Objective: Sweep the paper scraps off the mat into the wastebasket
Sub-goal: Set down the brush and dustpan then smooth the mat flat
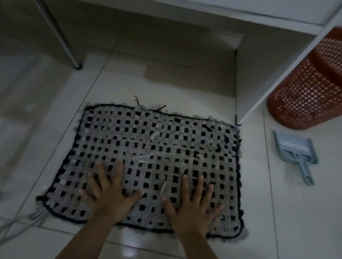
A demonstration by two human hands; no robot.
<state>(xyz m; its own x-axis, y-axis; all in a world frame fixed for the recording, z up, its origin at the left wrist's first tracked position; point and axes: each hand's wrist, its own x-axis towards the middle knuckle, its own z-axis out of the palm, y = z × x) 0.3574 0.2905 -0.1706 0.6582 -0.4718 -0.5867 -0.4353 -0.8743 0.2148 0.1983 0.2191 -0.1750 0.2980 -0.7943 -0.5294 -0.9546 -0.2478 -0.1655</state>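
Mat point(160, 141): grey-and-black checker weave, black border, flat on the tile floor point(304, 231). Pale paper scraps point(141, 157) mid-mat. Left hand point(109, 195) and right hand point(194, 206) flat on near edge, fingers spread. Wastebasket point(326, 84), dustpan point(296, 154) to the right.

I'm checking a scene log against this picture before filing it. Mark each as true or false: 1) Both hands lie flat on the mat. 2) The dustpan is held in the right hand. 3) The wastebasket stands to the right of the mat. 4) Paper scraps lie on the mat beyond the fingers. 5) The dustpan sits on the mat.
1) True: the left hand and right hand rest with spread fingers on the mat.
2) False: the dustpan lies on the floor, untouched.
3) True: the wastebasket stands to the mat's right.
4) True: paper scraps lie mid-mat.
5) False: it lies on the tiles right of the mat.
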